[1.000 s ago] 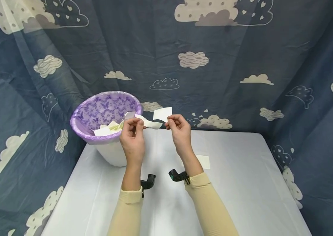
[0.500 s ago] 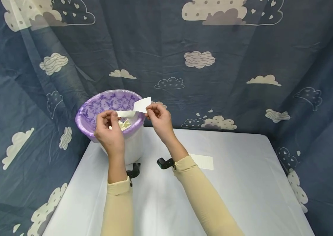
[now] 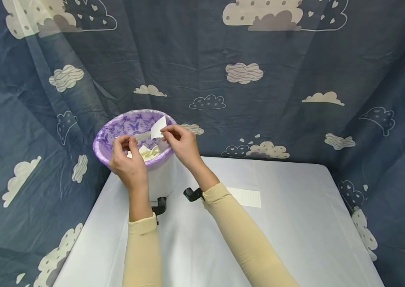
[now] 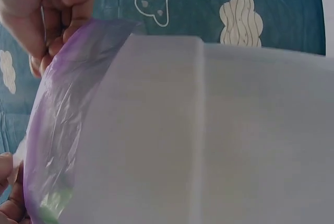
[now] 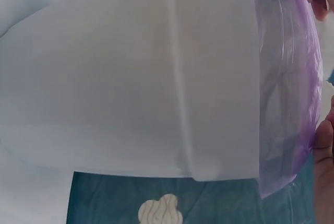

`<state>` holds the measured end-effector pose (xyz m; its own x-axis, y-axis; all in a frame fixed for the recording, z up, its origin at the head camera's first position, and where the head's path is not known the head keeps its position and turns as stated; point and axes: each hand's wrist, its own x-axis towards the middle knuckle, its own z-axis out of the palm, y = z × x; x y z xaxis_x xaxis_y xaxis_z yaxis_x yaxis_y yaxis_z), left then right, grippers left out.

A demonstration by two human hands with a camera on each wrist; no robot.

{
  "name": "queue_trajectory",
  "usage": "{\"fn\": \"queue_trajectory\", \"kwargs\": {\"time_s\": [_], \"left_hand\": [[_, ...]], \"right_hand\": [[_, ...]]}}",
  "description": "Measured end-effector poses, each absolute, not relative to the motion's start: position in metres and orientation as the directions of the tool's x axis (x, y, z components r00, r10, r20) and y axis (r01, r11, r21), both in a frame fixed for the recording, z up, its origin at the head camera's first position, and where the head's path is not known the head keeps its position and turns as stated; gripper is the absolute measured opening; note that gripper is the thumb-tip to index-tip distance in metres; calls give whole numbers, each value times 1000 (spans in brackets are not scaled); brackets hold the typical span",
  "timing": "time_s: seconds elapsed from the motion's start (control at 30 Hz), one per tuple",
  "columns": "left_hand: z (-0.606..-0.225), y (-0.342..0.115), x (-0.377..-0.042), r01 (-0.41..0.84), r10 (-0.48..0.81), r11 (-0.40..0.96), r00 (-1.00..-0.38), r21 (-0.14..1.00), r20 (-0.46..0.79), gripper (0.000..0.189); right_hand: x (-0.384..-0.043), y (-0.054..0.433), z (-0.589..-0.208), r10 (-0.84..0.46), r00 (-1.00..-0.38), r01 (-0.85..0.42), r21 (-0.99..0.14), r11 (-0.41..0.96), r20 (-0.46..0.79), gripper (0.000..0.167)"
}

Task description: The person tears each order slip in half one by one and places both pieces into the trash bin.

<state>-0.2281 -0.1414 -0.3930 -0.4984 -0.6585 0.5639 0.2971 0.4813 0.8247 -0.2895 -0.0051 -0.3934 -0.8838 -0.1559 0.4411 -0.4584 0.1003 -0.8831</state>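
Over the mouth of a white bin (image 3: 162, 179) with a purple butterfly-patterned liner (image 3: 132, 121), both hands are raised. My left hand (image 3: 129, 161) pinches a narrow strip of white paper (image 3: 143, 136) at the bin's near left rim. Between thumb and fingers, my right hand (image 3: 182, 144) holds a small white piece of paper (image 3: 158, 126) above the right rim. Several pale torn scraps of paper (image 3: 147, 153) lie inside the bin. The purple rim (image 4: 39, 130) and white wall of the bin (image 5: 130, 78) fill much of both wrist views, hiding parts of the hands.
A flat sheet of white paper (image 3: 244, 197) lies on the white-covered table (image 3: 295, 235), right of the bin. A dark blue curtain (image 3: 274, 52) with cloud prints hangs behind and at the sides. Each wrist wears a black camera mount (image 3: 193, 194).
Both hands have moved left with their paper pieces, from in front of the bin's right side to over its mouth. In the last half second the right hand shifted further left.
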Motion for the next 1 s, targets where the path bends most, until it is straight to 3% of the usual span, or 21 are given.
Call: {"fn": "queue_trajectory", "kwargs": {"time_s": [0.37, 1.0], "left_hand": [[-397, -135, -224, 328, -635, 478, -512, 814, 579, 30], [-405, -81, -214, 521, -551, 415, -508, 746, 662, 21]], "right_hand": [[-290, -8, -394, -171, -897, -431, -892, 133, 408, 23], [-279, 38, -430, 51, -943, -334, -933, -135, 330, 24]]}}
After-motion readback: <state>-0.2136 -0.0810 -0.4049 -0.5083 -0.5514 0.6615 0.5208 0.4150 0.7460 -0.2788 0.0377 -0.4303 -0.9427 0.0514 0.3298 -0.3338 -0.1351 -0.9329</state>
